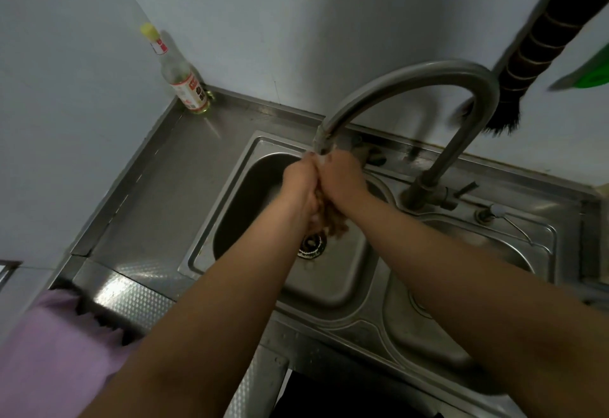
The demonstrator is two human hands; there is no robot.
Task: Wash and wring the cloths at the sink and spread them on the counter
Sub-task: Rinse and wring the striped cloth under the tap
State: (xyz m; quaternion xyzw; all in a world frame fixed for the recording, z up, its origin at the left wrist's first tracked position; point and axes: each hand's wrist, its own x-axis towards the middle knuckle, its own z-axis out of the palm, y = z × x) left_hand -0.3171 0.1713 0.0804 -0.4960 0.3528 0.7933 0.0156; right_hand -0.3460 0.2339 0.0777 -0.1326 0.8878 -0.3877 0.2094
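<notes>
Both my hands are together under the spout of the curved steel faucet (412, 87), over the left basin of the steel sink (217, 206). My left hand (300, 190) and my right hand (342, 180) grip a bunched brownish wet cloth (333, 223) between them; its lower end hangs out below my palms, just above the drain (311, 246). Most of the cloth is hidden inside my hands. Water seems to run from the spout onto my fingers.
A glass bottle (184, 81) with a yellow cap stands in the counter's back left corner. The steel counter (171, 167) stretches left of the sink. A dark brush (540, 55) hangs on the wall at right. A second basin (468, 252) lies to the right.
</notes>
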